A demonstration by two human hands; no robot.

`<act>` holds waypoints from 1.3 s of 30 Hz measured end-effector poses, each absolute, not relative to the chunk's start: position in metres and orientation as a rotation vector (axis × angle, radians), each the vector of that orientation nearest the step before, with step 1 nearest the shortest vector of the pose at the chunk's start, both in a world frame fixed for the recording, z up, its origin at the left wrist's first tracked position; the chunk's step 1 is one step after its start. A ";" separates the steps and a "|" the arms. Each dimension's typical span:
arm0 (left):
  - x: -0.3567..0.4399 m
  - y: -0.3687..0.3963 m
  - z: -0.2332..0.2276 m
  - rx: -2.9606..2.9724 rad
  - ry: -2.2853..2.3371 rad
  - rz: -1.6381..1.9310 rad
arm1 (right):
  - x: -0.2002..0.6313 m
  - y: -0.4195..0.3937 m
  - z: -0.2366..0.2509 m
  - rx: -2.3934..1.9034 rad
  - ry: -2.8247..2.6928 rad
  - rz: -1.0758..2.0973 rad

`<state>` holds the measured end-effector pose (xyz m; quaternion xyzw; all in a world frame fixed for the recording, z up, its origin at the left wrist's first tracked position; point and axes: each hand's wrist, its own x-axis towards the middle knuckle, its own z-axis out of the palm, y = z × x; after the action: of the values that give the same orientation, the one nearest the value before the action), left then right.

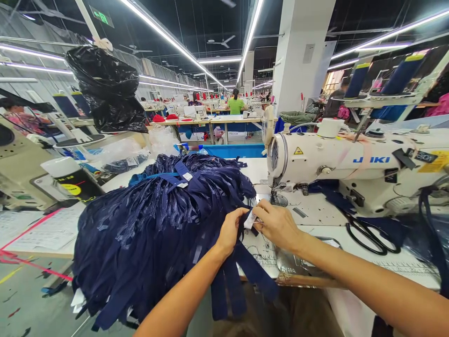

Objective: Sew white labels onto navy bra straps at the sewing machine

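A big heap of navy blue fabric strips lies on the sewing table at my left. My left hand pinches a navy strip that hangs over the table's front edge. Touching it from the right, my right hand pinches a small white label against that strip. Both hands sit just in front of the needle area of a white Juki sewing machine.
Black scissors lie on the table right of my hands. A black plastic bag hangs at upper left above another machine. Navy thread cones stand behind the Juki. A person in a green top works far back.
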<state>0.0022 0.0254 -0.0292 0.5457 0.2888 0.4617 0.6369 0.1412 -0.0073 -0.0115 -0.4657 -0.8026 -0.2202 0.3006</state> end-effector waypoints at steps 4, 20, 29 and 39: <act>0.003 0.022 -0.023 1.385 0.762 0.998 | 0.148 -0.012 -0.007 -0.952 -2.065 -0.181; 0.006 0.021 -0.022 1.673 0.927 0.993 | 0.284 -0.028 -0.022 -2.518 -2.087 -0.428; 0.009 0.023 -0.018 1.998 0.899 1.006 | 0.298 -0.003 -0.019 -2.619 -1.816 -0.365; 0.031 0.030 0.003 2.249 0.919 1.126 | 0.267 0.006 -0.023 -2.337 -2.038 0.055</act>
<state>0.0315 0.0300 0.0025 0.8173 0.3342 0.4093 0.2299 0.2668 0.0064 -0.0234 -0.7534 -0.6570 0.0177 0.0203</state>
